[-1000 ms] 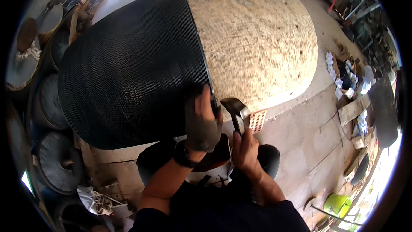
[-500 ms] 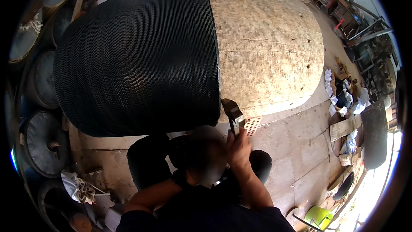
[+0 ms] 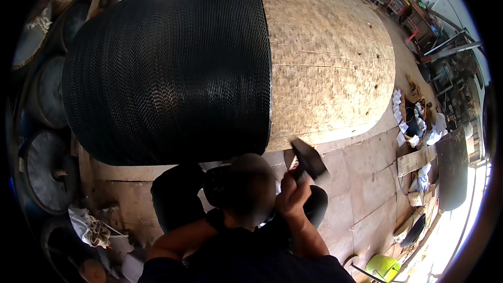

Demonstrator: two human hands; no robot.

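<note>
My right hand is closed around the handle of a dark hammer, whose head is smeared by motion. The hammer is raised beside the lower edge of a large barrel-shaped drum, apart from its surface. Shiny black woven cord-like bands cover the drum's left part, and a tan woven mat wraps its right part. My left forearm, with a dark band at the wrist, bends inward toward the drum. A blurred round shape in front of it hides my left hand's fingers and whatever they touch.
Round drums line the left side, with a crumpled whitish sack below them. On the right lie a plank, a dark curved panel and white scraps. A lime-green bucket stands at lower right on the tiled floor.
The hammer has swung back from the edge of the black bands, down and to the right, with my right hand a little lower. My left arm has barely moved.
</note>
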